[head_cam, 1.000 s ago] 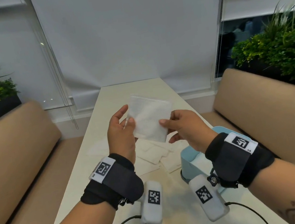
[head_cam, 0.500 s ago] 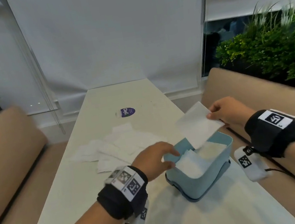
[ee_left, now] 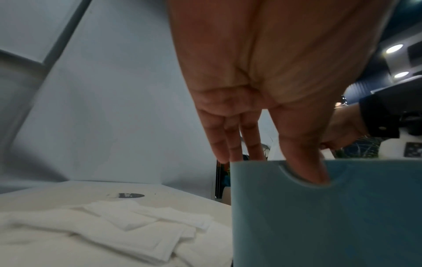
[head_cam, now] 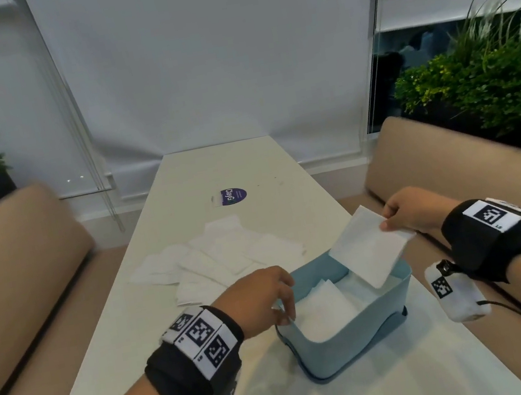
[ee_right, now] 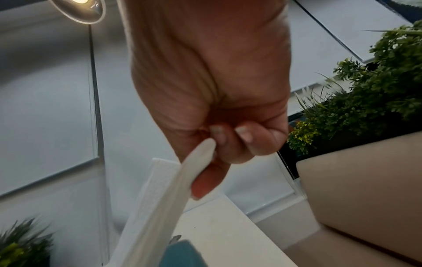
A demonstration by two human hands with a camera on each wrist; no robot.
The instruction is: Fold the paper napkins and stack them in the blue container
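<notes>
The left hand (head_cam: 256, 299) grips the blue container (head_cam: 348, 345) near the desk's (head_cam: 104, 346) right edge. The right hand (head_cam: 407, 209) pinches a folded napkin (head_cam: 366, 251) tilted above it. Best to level it, then lower it squarely onto the stack (head_cam: 321, 312).

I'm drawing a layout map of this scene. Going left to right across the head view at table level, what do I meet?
Left tan bench cushion → loose white paper napkins → pale blue plastic container → right hand, pinching a folded white napkin → right tan bench cushion. Omitted: the left hand, which overlaps napkins and container.
</notes>
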